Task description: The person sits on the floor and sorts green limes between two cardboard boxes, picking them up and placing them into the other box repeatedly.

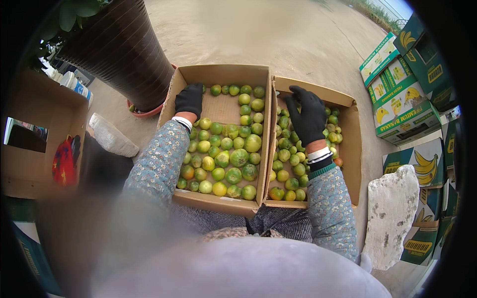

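Observation:
Two open cardboard boxes stand side by side before me. The left cardboard box (221, 69) holds rows of small green and yellowish round fruits (222, 158), with bare cardboard at its upper middle. My left hand (189, 100), in a black glove, is inside this box at its upper left corner, beside a green fruit; its fingers are mostly hidden, so any hold is unclear. The right cardboard box (352, 134) holds more of the fruits, a few of them orange. My right hand (306, 113), also black-gloved, hovers over its upper part, fingers apart, with nothing visible in it.
A tall brown ribbed planter (123, 56) with leaves stands at the upper left. Pale stone blocks lie left (111, 136) and right (390, 218). Green and white banana cartons (406, 108) are stacked at right. Another cardboard box (22, 164) holds a red item (64, 162).

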`<state>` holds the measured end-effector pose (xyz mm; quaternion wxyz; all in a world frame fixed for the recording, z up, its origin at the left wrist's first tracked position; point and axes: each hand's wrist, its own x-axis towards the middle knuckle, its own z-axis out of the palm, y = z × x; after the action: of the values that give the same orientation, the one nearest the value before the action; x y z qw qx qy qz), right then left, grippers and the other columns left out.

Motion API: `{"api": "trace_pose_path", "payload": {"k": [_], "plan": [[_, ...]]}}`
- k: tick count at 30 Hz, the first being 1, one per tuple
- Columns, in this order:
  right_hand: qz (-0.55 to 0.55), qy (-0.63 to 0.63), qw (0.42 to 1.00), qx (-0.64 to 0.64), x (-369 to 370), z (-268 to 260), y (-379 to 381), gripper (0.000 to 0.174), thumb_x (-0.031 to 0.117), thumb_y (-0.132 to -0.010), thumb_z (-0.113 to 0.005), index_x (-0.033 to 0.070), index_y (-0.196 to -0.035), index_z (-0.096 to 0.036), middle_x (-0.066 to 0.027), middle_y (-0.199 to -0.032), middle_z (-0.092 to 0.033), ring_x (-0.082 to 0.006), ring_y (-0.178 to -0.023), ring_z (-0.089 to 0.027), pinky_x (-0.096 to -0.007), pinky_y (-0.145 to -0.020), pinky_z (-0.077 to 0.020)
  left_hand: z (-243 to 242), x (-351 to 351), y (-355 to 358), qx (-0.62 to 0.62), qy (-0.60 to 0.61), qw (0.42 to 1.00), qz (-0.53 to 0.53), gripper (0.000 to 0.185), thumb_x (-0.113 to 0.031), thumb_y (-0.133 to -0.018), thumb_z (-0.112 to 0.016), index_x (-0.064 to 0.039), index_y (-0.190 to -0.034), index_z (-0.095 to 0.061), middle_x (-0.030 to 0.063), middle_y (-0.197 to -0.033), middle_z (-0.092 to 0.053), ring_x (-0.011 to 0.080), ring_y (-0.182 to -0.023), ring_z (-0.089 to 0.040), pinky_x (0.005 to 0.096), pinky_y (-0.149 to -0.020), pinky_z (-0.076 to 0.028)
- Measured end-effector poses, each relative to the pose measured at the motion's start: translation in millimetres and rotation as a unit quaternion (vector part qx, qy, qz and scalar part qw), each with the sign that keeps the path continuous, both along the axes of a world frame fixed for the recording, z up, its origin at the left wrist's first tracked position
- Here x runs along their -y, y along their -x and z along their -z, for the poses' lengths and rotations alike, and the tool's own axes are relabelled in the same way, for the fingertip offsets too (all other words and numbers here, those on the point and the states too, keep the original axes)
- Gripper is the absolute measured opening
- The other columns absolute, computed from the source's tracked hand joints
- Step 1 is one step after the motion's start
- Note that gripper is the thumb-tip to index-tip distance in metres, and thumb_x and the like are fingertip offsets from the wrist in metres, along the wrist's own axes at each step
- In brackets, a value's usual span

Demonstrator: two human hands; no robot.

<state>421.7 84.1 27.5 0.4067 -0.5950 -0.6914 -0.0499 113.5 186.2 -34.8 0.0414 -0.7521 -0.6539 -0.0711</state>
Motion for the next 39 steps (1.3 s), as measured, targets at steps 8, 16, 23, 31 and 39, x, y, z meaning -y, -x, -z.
{"api": "trace_pose_path", "payload": {"k": [8, 16, 23, 31, 39], "plan": [[0.127, 0.240, 0.951, 0.146, -15.3, 41.5, -53.6, 0.030, 0.031, -0.085, -0.057, 0.018, -0.111, -0.062, -0.0082, -0.115, -0.062, -0.0305, -0.105, -0.057, -0.0464, -0.091, -0.0418, -7.0, -1.3, 9.8, 0.041, 0.015, 0.999, -0.031, 0.037, -0.013, -0.080, -0.063, -0.013, -0.116, -0.056, 0.0142, -0.123, -0.054, 0.0365, -0.099, -0.061, 0.0450, -0.082, -0.051], [0.094, 0.284, 0.928, 0.221, -25.1, 57.1, -34.6, 0.033, 0.033, -0.084, -0.056, 0.020, -0.114, -0.060, -0.0120, -0.110, -0.062, -0.0337, -0.105, -0.055, -0.0473, -0.090, -0.0419, -67.1, 34.6, 27.1, 0.341, 0.036, 0.936, 0.071, 0.030, -0.017, -0.085, -0.063, -0.004, -0.112, -0.061, 0.0117, -0.105, -0.066, 0.0199, -0.096, -0.063, 0.0314, -0.084, -0.049], [0.115, 0.116, 0.983, 0.088, -16.9, 41.8, -26.0, 0.029, 0.036, -0.085, -0.058, 0.013, -0.102, -0.060, -0.0135, -0.097, -0.066, -0.0315, -0.091, -0.061, -0.0445, -0.083, -0.0445, -62.7, 99.8, -15.3, 0.493, 0.073, 0.856, 0.138, 0.042, -0.019, -0.085, -0.068, -0.005, -0.123, -0.055, 0.0094, -0.107, -0.064, 0.0140, -0.093, -0.062, 0.0283, -0.081, -0.050], [-0.277, 0.069, 0.936, -0.205, 35.6, -12.8, 63.0, 0.035, 0.021, -0.086, -0.067, 0.005, -0.116, -0.058, -0.0150, -0.098, -0.066, -0.0256, -0.089, -0.065, -0.0360, -0.077, -0.0499, -83.0, 131.1, -67.5, 0.461, -0.011, 0.828, 0.318, 0.053, -0.013, -0.086, -0.067, -0.009, -0.135, -0.046, 0.0107, -0.124, -0.055, 0.0158, -0.097, -0.060, 0.0275, -0.081, -0.051], [-0.149, 0.053, 0.984, -0.087, 8.9, -0.6, 33.0, 0.024, 0.028, -0.087, -0.064, 0.010, -0.102, -0.064, -0.0089, -0.087, -0.067, -0.0254, -0.083, -0.064, -0.0366, -0.074, -0.0475, -47.1, 56.8, -27.3, 0.298, -0.021, 0.951, 0.082, 0.039, -0.019, -0.076, -0.074, -0.007, -0.108, -0.057, 0.0148, -0.106, -0.060, 0.0272, -0.092, -0.063, 0.0384, -0.077, -0.051]]}}
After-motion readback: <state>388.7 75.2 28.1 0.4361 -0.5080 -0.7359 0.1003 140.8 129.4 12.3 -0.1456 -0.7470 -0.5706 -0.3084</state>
